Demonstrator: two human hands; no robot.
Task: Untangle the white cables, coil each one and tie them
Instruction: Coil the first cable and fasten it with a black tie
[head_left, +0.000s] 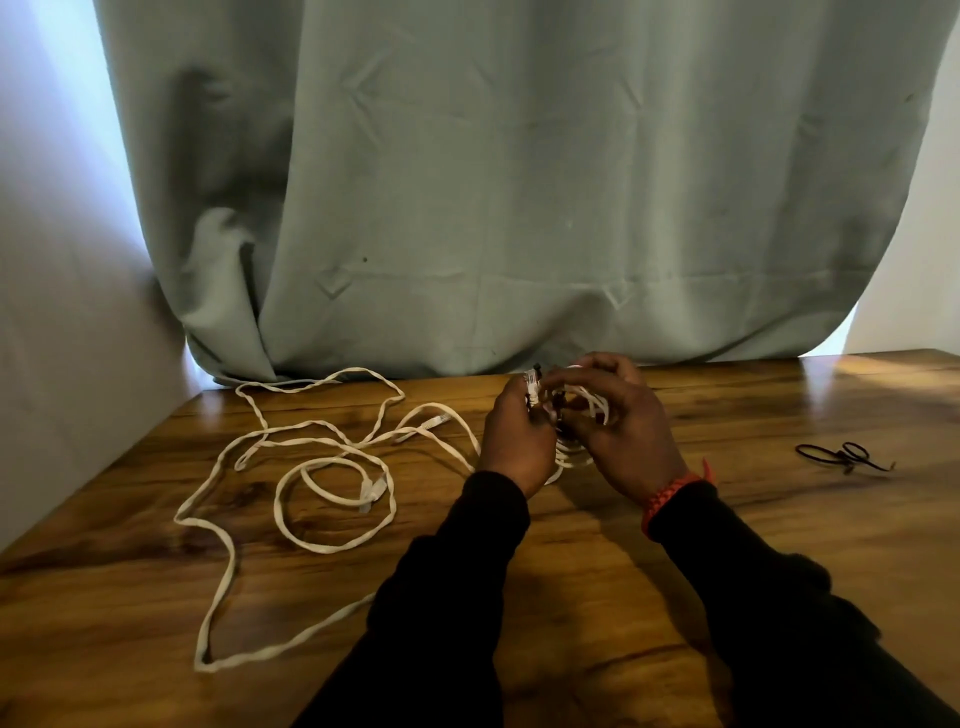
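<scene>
Both hands are clamped on one small coil of white flat cable (576, 447) held above the wooden table (779, 519): the left hand (517, 434) pinches the turns near a connector end, and the right hand (621, 431) curls round the far side. Something dark sits between the fingers; whether it is a tie cannot be told. This coil appears formed, its tying probably in progress. The loose white cable (291, 467) to the left lies sprawled in open loops, uncoiled and untied. Black ties (844, 457) lie well apart on the right.
</scene>
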